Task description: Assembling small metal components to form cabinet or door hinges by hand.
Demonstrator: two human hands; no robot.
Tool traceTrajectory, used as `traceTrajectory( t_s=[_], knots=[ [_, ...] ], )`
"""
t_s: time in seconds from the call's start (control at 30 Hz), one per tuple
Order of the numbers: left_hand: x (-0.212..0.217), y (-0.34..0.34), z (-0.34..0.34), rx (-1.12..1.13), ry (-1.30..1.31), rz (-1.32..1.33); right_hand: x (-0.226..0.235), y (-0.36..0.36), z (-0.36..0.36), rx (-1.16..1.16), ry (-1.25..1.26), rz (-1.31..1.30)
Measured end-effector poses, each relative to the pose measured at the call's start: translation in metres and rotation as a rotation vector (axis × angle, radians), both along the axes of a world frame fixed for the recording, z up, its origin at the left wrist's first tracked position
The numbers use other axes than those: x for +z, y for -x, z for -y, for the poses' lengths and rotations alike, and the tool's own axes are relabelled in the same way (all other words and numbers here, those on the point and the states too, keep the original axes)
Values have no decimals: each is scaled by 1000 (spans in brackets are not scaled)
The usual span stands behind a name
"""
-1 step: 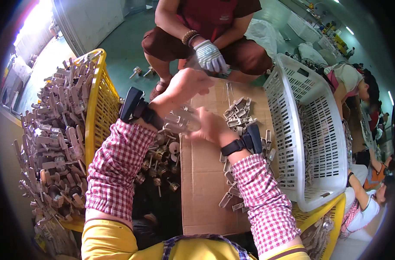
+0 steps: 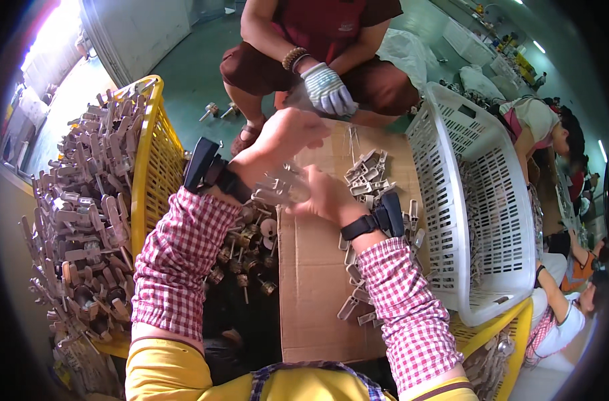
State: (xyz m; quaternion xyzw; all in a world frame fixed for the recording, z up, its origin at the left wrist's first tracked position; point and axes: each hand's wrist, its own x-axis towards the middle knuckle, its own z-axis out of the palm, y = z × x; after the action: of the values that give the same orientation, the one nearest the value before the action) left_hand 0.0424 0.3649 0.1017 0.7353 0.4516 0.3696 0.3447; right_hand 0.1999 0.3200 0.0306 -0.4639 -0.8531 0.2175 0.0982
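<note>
My left hand [image 2: 284,137] is raised over the far left edge of a cardboard sheet [image 2: 314,287]. Its fingers are curled, and I cannot make out what is in them, if anything. Lower and to the right, my right hand [image 2: 328,194] grips a blurred grey pronged part [image 2: 277,186] that points left, beneath my left wrist. Loose grey frame-shaped pieces [image 2: 368,175] lie on the cardboard beyond my right hand, and more lie beside my right forearm. Round metal parts with thin stems [image 2: 244,267] are heaped below my left wrist.
At left, a yellow basket [image 2: 156,167] stands by a tall heap of grey handled parts [image 2: 90,227]. A white plastic basket [image 2: 461,220] borders the cardboard on the right. Opposite me crouches a person with a striped glove [image 2: 328,90]. Other people work at far right.
The other person's gloved hand has shifted slightly down and to the right. My left hand and the grey pronged part have moved only a little; my right hand is nearly still.
</note>
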Motion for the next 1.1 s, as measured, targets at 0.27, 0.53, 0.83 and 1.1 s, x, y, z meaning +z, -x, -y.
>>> traceTrajectory(
  t_s=[0.27, 0.53, 0.83, 1.1],
  knots=[
    [2, 4, 57, -127, -482, -320, 7, -6, 2, 67, 27, -214],
    [-38, 19, 104, -241, -760, -423, 4, -2, 4, -200, 322, -384],
    [-61, 38, 118, -191, -835, -534, -37, 3, -5, -15, -20, -35],
    [9, 50, 150, -320, -868, -416, 3, 2, 44, 138, 610, -738]
  ],
)
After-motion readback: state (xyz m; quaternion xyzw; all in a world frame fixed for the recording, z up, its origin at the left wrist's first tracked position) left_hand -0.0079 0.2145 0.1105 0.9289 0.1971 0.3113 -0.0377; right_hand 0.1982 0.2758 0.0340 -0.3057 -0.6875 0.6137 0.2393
